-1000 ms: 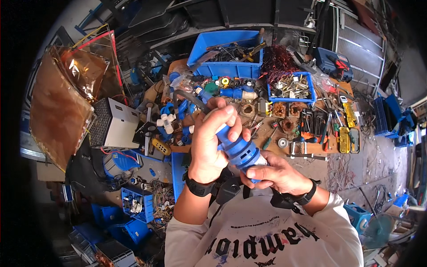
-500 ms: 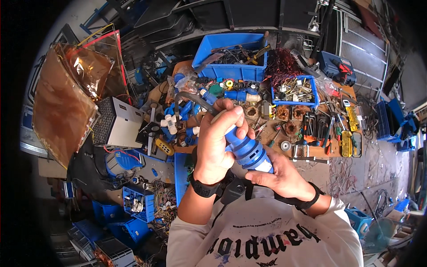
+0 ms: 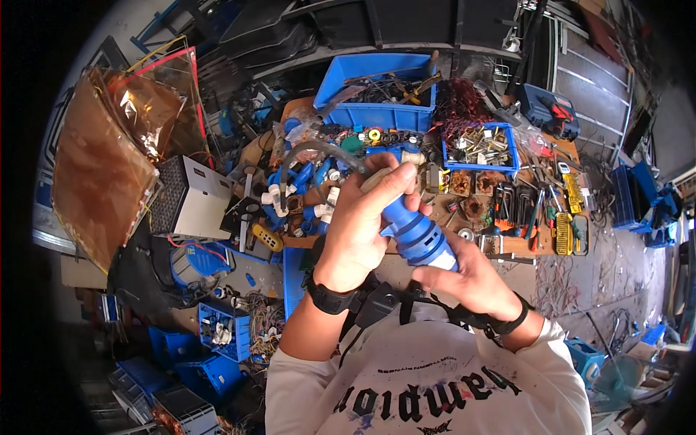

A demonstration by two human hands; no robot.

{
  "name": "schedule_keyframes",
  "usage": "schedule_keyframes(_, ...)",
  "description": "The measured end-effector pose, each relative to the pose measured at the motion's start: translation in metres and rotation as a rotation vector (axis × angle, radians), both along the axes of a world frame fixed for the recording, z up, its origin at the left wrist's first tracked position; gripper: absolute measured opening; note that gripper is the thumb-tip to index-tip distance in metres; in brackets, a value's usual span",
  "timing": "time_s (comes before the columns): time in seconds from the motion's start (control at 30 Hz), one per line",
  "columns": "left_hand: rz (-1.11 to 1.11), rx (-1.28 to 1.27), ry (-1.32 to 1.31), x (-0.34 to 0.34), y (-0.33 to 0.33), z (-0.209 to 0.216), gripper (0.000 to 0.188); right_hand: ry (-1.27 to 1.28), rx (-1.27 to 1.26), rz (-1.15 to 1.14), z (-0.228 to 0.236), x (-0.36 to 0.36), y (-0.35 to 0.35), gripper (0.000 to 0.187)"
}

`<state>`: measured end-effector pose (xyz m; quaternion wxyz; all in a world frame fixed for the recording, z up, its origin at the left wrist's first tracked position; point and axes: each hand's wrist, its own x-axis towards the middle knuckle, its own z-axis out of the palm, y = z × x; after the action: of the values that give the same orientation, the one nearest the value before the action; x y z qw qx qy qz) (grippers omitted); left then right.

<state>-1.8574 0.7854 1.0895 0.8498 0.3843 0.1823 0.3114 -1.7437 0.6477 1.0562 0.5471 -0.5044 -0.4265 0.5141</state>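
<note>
A blue industrial plug connector [image 3: 419, 238] is held tilted in front of my chest, over the near edge of the workbench. My left hand [image 3: 357, 226] is closed around its upper, cable end, with the thumb laid across the top. My right hand [image 3: 475, 281] grips its lower end, thumb on the near side and the other fingers partly hidden behind. Out of the upper end a thick grey cable [image 3: 319, 146] arches left over the parts on the bench. What lies under my left fingers is hidden.
The wooden bench [image 3: 406, 250] carries a large blue bin [image 3: 373, 116] of tools, a small blue crate [image 3: 481, 147] of metal pieces, loose blue and white fittings, rusty motor cores [image 3: 475, 209] and hand tools. A white-sided box [image 3: 194, 199] stands left. Blue crates [image 3: 225, 330] and wires lie lower left.
Both hands and the plug connector have shifted slightly to the right. The grey cable now arches higher and farther out over the bench.
</note>
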Motion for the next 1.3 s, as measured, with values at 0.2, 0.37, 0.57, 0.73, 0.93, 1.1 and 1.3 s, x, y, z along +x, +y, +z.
schedule_keyframes(0.2, -0.171, 0.019, -0.201, -0.005, 0.005, -0.008, 0.062, 0.77, -0.164, 0.279, 0.007, 0.014, 0.002, 0.042)
schedule_keyframes(0.37, -0.352, -0.131, -0.38, -0.001, 0.002, -0.043, 0.077, 1.06, -0.223, 0.441, 0.0, 0.012, 0.008, 0.046)
schedule_keyframes(0.57, -0.088, -0.066, -0.131, -0.005, -0.016, -0.025, 0.047, 1.092, -0.206, 0.494, 0.0, 0.007, 0.012, 0.05)
schedule_keyframes(0.73, 0.021, -0.09, 0.011, -0.003, -0.026, -0.004, 0.046, 1.095, -0.195, 0.542, -0.002, 0.006, 0.015, 0.051)
schedule_keyframes(0.93, 0.079, -0.081, 0.011, -0.004, -0.022, -0.007, 0.044, 0.696, -0.271, 0.37, 0.019, 0.016, 0.018, 0.05)
schedule_keyframes(1.1, 0.241, 0.12, 0.082, 0.002, -0.016, -0.012, 0.039, 0.004, -0.096, 0.032, 0.029, 0.011, 0.019, 0.059)
schedule_keyframes(1.3, 0.292, 0.22, 0.028, 0.009, -0.018, -0.016, 0.032, -0.61, -0.034, -0.085, 0.025, 0.005, 0.027, 0.059)
